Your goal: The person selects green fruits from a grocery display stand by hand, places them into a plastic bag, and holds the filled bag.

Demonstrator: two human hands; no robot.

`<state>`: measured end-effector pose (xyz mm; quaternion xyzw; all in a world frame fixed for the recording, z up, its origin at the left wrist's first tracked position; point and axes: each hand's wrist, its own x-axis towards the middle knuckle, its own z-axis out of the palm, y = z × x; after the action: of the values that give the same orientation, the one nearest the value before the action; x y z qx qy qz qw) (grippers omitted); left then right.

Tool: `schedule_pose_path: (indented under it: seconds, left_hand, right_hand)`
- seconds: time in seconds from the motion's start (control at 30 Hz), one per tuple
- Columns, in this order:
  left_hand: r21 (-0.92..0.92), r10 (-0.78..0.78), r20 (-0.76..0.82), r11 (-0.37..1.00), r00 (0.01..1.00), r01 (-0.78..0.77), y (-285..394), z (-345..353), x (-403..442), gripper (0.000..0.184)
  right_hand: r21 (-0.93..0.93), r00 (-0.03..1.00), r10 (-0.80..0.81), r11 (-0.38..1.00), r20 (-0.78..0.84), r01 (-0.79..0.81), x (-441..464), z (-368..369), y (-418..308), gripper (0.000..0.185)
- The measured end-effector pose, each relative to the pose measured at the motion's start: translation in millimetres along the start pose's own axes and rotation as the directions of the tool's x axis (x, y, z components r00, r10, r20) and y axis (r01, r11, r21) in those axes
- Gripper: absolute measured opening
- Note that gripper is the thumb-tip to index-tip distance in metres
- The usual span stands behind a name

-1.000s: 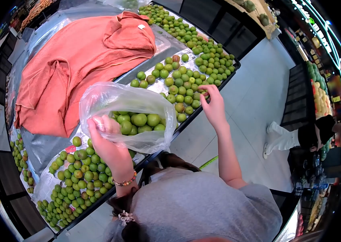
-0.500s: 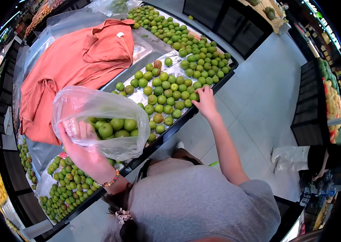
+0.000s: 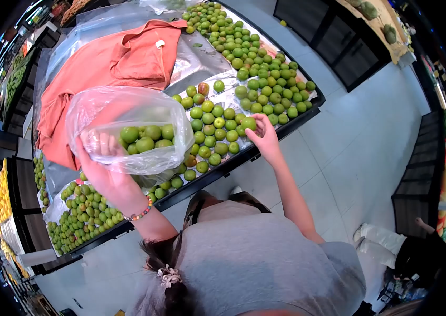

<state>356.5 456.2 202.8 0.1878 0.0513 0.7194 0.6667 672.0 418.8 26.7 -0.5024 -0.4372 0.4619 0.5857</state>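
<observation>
My left hand (image 3: 102, 158) grips the rim of a clear plastic bag (image 3: 175, 118), its fingers showing through the film. Several round green fruits (image 3: 145, 144) lie inside the bag, whose mouth gapes wide. Above the front edge of the display, my right hand (image 3: 265, 138) pinches one round green fruit (image 3: 248, 123) between thumb and fingers. Loose green fruits (image 3: 217, 122) of the same sort, a few tinged reddish brown, lie on the white lining just beside that hand.
A coral cloth garment (image 3: 123, 58) lies across the display's middle. More fruit is heaped at the near left (image 3: 83, 210) and far right (image 3: 281, 84). A black edge (image 3: 217, 176) borders the display. Another person (image 3: 418, 258) is at the lower right, near a dark stand (image 3: 418, 179).
My right hand has closed on a fruit and drawn it slightly off the others. The bag in my left hand is a little higher in view, and the view has shifted.
</observation>
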Motion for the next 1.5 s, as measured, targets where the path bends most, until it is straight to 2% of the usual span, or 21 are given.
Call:
schedule_pose_path:
  seconds: [0.07, 0.1, 0.17, 0.23, 0.3, 0.33, 0.4, 0.5, 0.53, 0.6, 0.63, 0.7, 0.83, 0.93, 0.97, 1.03, 1.13, 1.33, 1.37, 1.43, 1.5]
  left_hand:
    - [0.050, 0.019, -0.033, 0.999, 0.999, -0.017, -13.6, 8.3, -2.6, 0.032]
    - [0.054, 0.016, -0.019, 0.998, 1.000, -0.015, -17.0, 7.7, -2.4, 0.032]
    - [0.022, -0.018, 0.042, 1.000, 0.999, 0.017, -20.5, 11.6, 0.8, 0.032]
    - [0.013, -0.045, 0.055, 0.999, 0.997, 0.044, -25.8, 18.4, 5.1, 0.031]
    - [0.016, -0.052, 0.029, 0.999, 0.998, 0.052, -31.7, 29.7, 9.8, 0.031]
    - [-0.012, -0.066, 0.074, 0.998, 0.995, 0.067, -32.3, 29.3, 13.4, 0.032]
    - [-0.022, -0.047, 0.039, 0.999, 0.998, 0.048, -32.7, 32.7, 18.6, 0.031]
    - [-0.076, -0.048, 0.042, 0.996, 0.998, 0.052, -25.5, 31.3, 25.2, 0.031]
    - [-0.097, -0.056, 0.047, 0.993, 0.997, 0.060, -23.3, 30.4, 27.1, 0.031]
    - [-0.093, -0.069, -0.006, 0.993, 0.998, 0.068, -21.1, 32.8, 25.5, 0.031]
    - [-0.096, -0.064, 0.002, 0.993, 0.998, 0.064, -19.8, 32.2, 25.4, 0.031]
    - [-0.103, -0.054, 0.017, 0.993, 0.998, 0.056, -14.5, 28.5, 24.0, 0.032]
    - [-0.069, -0.008, 0.055, 0.998, 0.998, 0.012, -4.2, 21.4, 14.5, 0.032]
    - [-0.052, -0.012, 0.116, 0.998, 0.993, 0.018, -2.5, 20.9, 9.3, 0.032]
    - [-0.040, -0.003, 0.120, 0.999, 0.993, 0.008, -2.1, 21.2, 6.6, 0.032]
    - [-0.023, 0.017, 0.118, 1.000, 0.993, -0.014, -1.0, 25.5, 0.9, 0.032]
    - [-0.013, 0.042, 0.116, 0.999, 0.992, -0.041, -6.0, 35.4, -5.4, 0.034]
    - [-0.013, 0.091, 0.083, 0.996, 0.992, -0.090, -51.1, 55.8, -13.7, 0.031]
    - [0.007, 0.101, 0.065, 0.995, 0.993, -0.102, -60.4, 58.7, -12.6, 0.031]
    - [0.026, 0.113, 0.047, 0.993, 0.992, -0.115, -79.7, 65.8, -11.8, 0.031]
    - [0.016, 0.130, 0.037, 0.991, 0.991, -0.130, -102.2, 73.4, -13.3, 0.029]
  right_hand:
    - [0.162, 0.994, 0.017, 0.986, 0.104, -0.034, 6.3, 10.1, -36.0, 0.032]
    - [0.145, 0.980, -0.027, 0.989, 0.197, -0.002, 10.6, 17.7, -62.2, 0.031]
    - [0.263, 0.930, -0.133, 0.964, 0.343, 0.041, 17.3, 43.8, -116.4, 0.036]
    - [0.339, 0.829, -0.323, 0.925, 0.456, 0.174, 22.7, 75.8, -155.1, 0.038]
    - [0.031, 0.681, -0.383, 0.883, 0.625, 0.468, 26.4, 99.3, -188.7, 0.039]
    - [-0.059, 0.639, -0.409, 0.812, 0.652, 0.580, 27.1, 111.4, -191.8, 0.038]
    - [-0.247, 0.579, -0.480, 0.589, 0.659, 0.769, 30.1, 127.6, -184.4, 0.040]
    - [-0.307, 0.602, -0.559, 0.534, 0.570, 0.787, 36.9, 114.5, -171.5, 0.031]
    - [-0.270, 0.635, -0.587, 0.591, 0.501, 0.760, 34.1, 102.5, -172.7, 0.026]
    - [-0.386, 0.715, -0.657, 0.611, 0.239, 0.691, 30.1, 70.1, -170.0, 0.022]
    - [-0.381, 0.812, -0.583, 0.744, 0.031, 0.548, 32.8, 51.7, -153.9, 0.020]
    - [-0.545, 0.875, -0.433, 0.798, -0.218, 0.259, 41.8, 9.7, -126.3, 0.016]
    - [-0.808, 0.931, -0.147, 0.554, -0.334, -0.202, 37.5, -70.8, -51.4, 0.025]
    - [-0.776, 0.941, -0.102, 0.598, -0.322, -0.201, 39.1, -80.8, -19.1, 0.028]
    - [-0.819, 0.954, -0.148, 0.557, -0.261, -0.138, 41.8, -89.1, -2.8, 0.029]
    - [-0.859, 0.949, -0.161, 0.486, -0.271, -0.162, 42.5, -76.3, -11.5, 0.030]
    - [-0.868, 0.951, -0.211, 0.486, -0.226, -0.098, 60.3, -79.1, -7.0, 0.033]
    - [-0.853, 0.954, -0.220, 0.439, 0.202, 0.282, 137.2, -72.5, -2.7, 0.038]
    - [-0.838, 0.945, -0.206, 0.441, 0.256, 0.323, 145.8, -69.8, -0.4, 0.039]
    - [-0.898, 0.932, -0.115, 0.251, 0.343, 0.361, 156.9, -70.2, -0.1, 0.042]
    - [-0.888, 0.924, -0.112, 0.256, 0.366, 0.383, 161.0, -73.0, 1.3, 0.044]
